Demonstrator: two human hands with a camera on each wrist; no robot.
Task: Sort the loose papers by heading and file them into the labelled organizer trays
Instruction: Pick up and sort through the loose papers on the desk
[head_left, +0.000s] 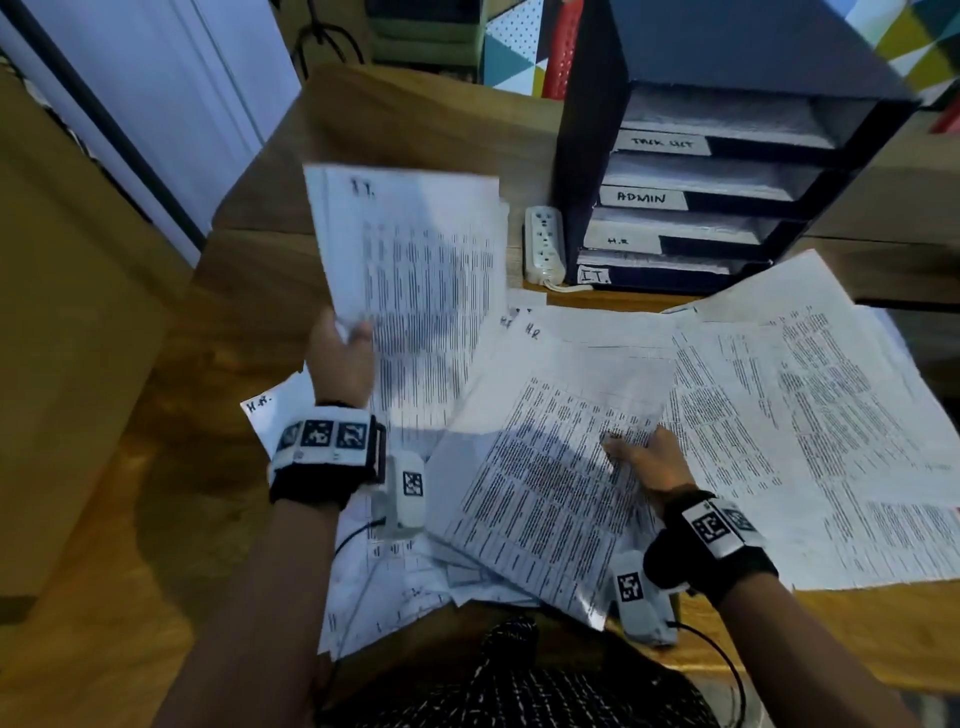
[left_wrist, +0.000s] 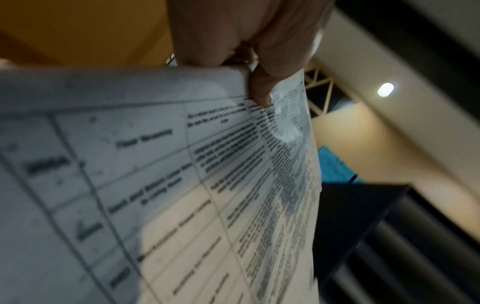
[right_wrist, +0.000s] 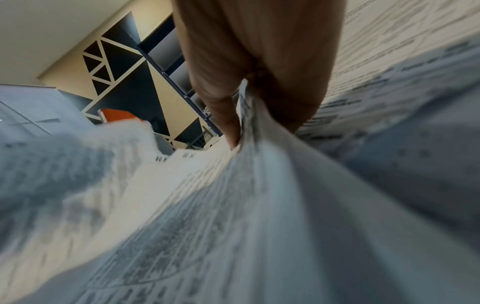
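Note:
My left hand (head_left: 345, 345) grips a small stack of printed sheets headed "I.T." (head_left: 415, 270), lifted upright above the desk; the left wrist view shows my left hand (left_wrist: 257, 82) pinching the stack's (left_wrist: 182, 164) edge. My right hand (head_left: 641, 457) pinches another printed sheet (head_left: 550, 467) at its right edge, raised slightly off the pile; in the right wrist view that hand (right_wrist: 241, 115) pinches the sheet (right_wrist: 233, 205) between thumb and fingers. Loose papers (head_left: 779, 395), some headed "H.R.", cover the desk. The dark organizer (head_left: 587, 156) stands at the back right with trays labelled TASK LIST, ADMIN, H.R. and I.T.
A white power strip (head_left: 544, 244) lies just left of the organizer. The wooden desk (head_left: 395, 119) shows bare wood behind the papers and at the front right corner. A sheet headed "H.R." (head_left: 270, 405) pokes out under my left wrist.

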